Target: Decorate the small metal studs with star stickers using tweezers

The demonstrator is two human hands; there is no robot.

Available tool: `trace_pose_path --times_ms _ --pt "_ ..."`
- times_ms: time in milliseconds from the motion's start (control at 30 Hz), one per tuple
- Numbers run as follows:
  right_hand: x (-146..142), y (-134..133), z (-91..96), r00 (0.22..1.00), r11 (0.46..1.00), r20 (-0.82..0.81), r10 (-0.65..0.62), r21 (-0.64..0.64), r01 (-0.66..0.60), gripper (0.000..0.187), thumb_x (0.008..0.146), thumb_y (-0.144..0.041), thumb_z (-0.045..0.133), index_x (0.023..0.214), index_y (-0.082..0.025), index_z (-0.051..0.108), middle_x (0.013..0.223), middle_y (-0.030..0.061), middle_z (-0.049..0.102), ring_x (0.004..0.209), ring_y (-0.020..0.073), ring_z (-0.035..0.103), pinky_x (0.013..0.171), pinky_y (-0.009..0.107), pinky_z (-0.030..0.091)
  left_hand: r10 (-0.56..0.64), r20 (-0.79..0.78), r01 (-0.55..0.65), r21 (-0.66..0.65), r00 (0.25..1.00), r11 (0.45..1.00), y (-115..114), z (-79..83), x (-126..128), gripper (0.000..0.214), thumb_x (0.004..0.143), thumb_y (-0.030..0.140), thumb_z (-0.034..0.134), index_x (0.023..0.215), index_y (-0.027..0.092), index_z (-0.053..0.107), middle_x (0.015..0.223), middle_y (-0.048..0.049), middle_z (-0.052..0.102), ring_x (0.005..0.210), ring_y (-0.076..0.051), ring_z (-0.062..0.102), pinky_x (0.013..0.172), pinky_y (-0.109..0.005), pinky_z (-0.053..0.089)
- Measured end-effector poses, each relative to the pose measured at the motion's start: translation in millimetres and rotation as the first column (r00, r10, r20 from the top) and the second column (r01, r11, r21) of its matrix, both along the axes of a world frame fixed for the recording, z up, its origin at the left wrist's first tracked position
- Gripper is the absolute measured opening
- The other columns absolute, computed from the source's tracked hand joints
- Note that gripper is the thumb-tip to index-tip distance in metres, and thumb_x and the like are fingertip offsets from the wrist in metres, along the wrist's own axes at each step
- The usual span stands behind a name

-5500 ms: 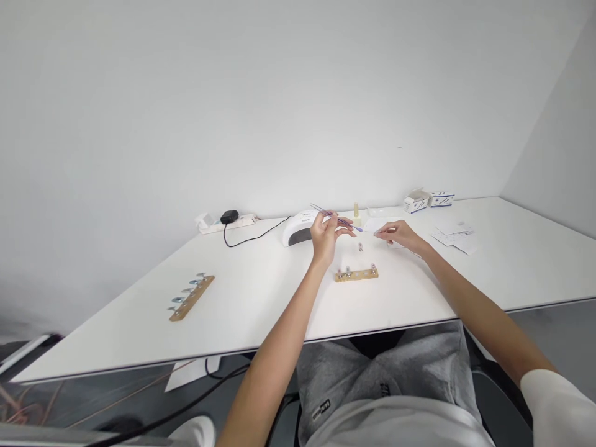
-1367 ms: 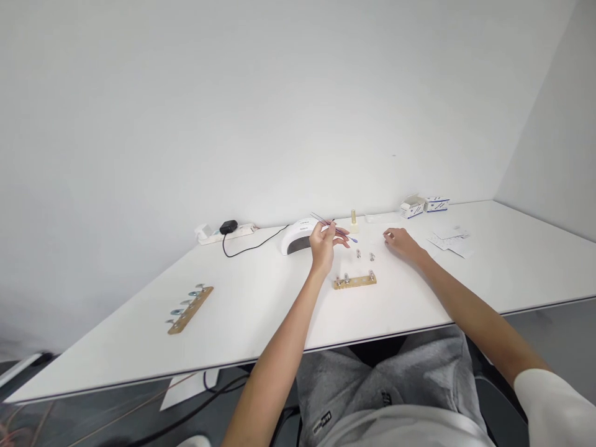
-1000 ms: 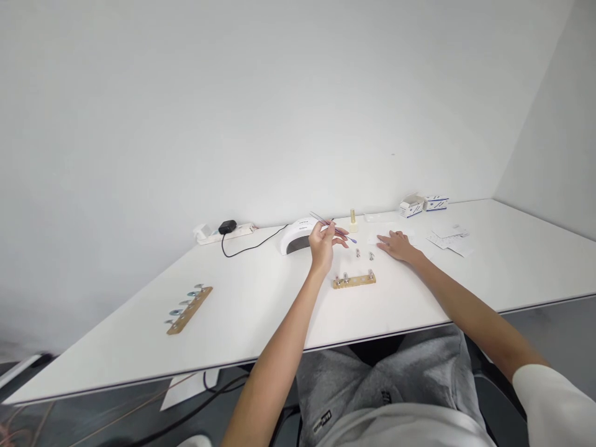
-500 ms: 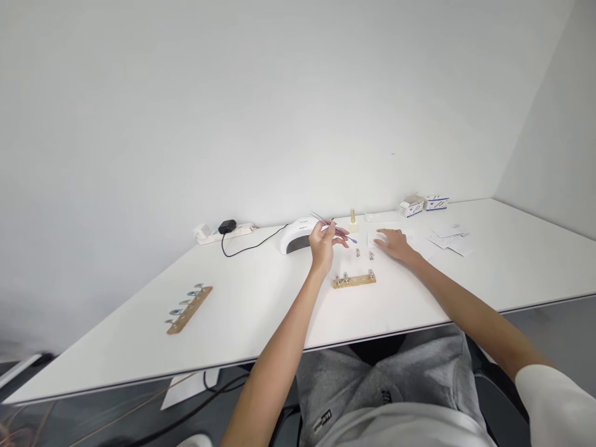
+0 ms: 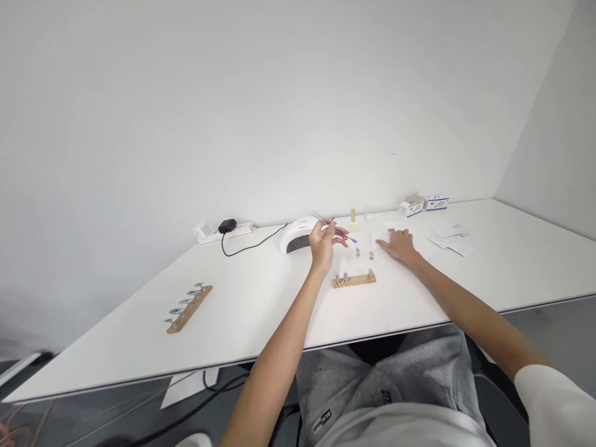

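Note:
My left hand [image 5: 322, 247] pinches a thin purple-tipped nail tool [image 5: 351, 238] above the table, its pale slender end pointing up and left. The other fingers of that hand are spread. My right hand [image 5: 399, 244] lies palm down with its fingers stretched out on a small white paper sheet [image 5: 379, 237]. Between the hands, two small clear nail tips on metal stands [image 5: 358, 252] stand upright on the table. Nearer to me is a wooden strip [image 5: 356, 281] carrying a few similar stands. Whether anything lies under my right fingers is hidden.
A white nail lamp [image 5: 298, 234] is behind my left hand, its cable running to a power strip [image 5: 239, 230]. At left lies another wooden strip [image 5: 189, 313] with several nail tips. Small boxes [image 5: 412, 205], loose paper sheets [image 5: 449, 237] and a small bottle [image 5: 352, 216] stand farther back.
My right hand has shifted slightly to the right, and its fingers are more drawn in over the paper. My left hand and its tool have stayed nearly still.

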State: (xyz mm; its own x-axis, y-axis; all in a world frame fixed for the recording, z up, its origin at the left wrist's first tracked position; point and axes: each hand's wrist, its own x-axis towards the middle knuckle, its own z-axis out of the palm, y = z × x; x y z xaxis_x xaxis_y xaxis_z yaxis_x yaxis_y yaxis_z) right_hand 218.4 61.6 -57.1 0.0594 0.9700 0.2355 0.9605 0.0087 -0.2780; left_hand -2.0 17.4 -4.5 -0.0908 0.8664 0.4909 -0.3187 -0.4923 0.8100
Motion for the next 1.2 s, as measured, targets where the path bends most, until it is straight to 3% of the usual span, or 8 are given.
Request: trace_pose_path --times_ms 267,367,500,633,700,833,1000,1200 --pt "6 12 -3.5 0.995 0.995 -0.099 0.022 -0.094 -0.031 0.059 0.082 -0.045 0.055 0.132 -0.016 0.042 0.122 0.0180 0.052 0.116 0.0361 0.041 0.092 0.042 0.031 0.011 -0.012 -0.011 -0.006 1.000 1.000 2 -1.7 -1 0.032 0.079 0.044 0.062 0.084 0.017 0.045 0.063 -0.0036 0.065 0.051 -0.015 0.060 0.044 -0.028 0.051" --pt "9 16 -7.0 0.994 0.999 -0.106 0.029 -0.039 -0.034 0.054 0.082 -0.042 0.056 0.129 -0.018 0.045 0.124 0.0161 0.049 0.113 0.0330 0.044 0.091 0.040 0.033 0.008 -0.014 -0.008 -0.008 1.000 1.000 2 -1.9 -2 0.032 0.079 0.044 0.062 0.084 0.017 0.045 0.063 -0.0037 0.065 0.051 -0.015 0.060 0.044 -0.028 0.051" --pt "6 13 -2.4 0.994 0.992 -0.041 0.105 0.071 -0.102 0.031 0.089 -0.032 0.043 0.105 -0.015 0.063 0.113 0.0145 0.057 0.107 0.0294 0.046 0.089 0.038 0.032 0.016 -0.011 -0.016 -0.013 1.000 1.000 2 -1.4 -2 0.032 0.078 0.043 0.062 0.084 0.017 0.045 0.065 -0.0042 0.066 0.050 -0.015 0.060 0.043 -0.028 0.050" --pt "0 4 7.0 0.983 0.984 0.074 0.165 0.047 -0.169 0.042 0.092 -0.028 0.032 0.080 -0.013 0.069 0.085 0.0158 0.065 0.101 0.0296 0.048 0.089 0.040 0.031 0.026 -0.016 -0.026 -0.011 1.000 1.000 2 -1.6 -2 0.031 0.079 0.043 0.062 0.085 0.017 0.045 0.064 -0.0040 0.066 0.050 -0.014 0.059 0.044 -0.027 0.051" --pt "-2 1 7.2 0.968 0.972 0.087 0.236 -0.017 -0.236 0.042 0.093 -0.031 0.032 0.086 -0.014 0.069 0.088 0.0151 0.066 0.103 0.0295 0.049 0.091 0.042 0.030 0.023 -0.017 -0.023 -0.010 1.000 1.000 2 -1.7 -2 0.031 0.079 0.043 0.061 0.085 0.017 0.045 0.064 -0.0040 0.066 0.050 -0.015 0.059 0.044 -0.028 0.050" --pt "-2 2 1.9 0.935 0.937 0.071 0.348 -0.073 -0.343 0.042 0.092 -0.042 0.035 0.116 -0.019 0.061 0.127 0.0137 0.056 0.120 0.0322 0.040 0.096 0.045 0.028 0.020 -0.022 -0.020 -0.017 1.000 1.000 1 -1.1 -3 0.031 0.079 0.043 0.061 0.084 0.017 0.046 0.063 -0.0041 0.066 0.050 -0.015 0.060 0.043 -0.028 0.051" --pt "27 11 15.3 0.999 0.992 -0.026 -0.029 0.125 0.032 0.045 0.088 -0.036 0.040 0.126 -0.015 0.051 0.132 0.0175 0.048 0.120 0.0346 0.039 0.097 0.045 0.030 0.041 -0.023 -0.042 -0.034 0.999 0.999 -1 0.2 -4 0.030 0.079 0.042 0.061 0.084 0.017 0.046 0.065 -0.0046 0.066 0.052 -0.015 0.061 0.045 -0.027 0.050" --pt "101 13 29.8 0.851 0.853 -0.112 -0.512 0.048 0.520 0.047 0.079 -0.029 0.053 0.120 -0.007 0.050 0.125 0.0256 0.046 0.118 0.0410 0.039 0.092 0.050 0.030 0.036 -0.024 -0.037 -0.039 0.999 0.999 0 -0.4 -3 0.028 0.078 0.040 0.061 0.084 0.017 0.047 0.063 -0.0041 0.066 0.050 -0.015 0.060 0.044 -0.027 0.050"
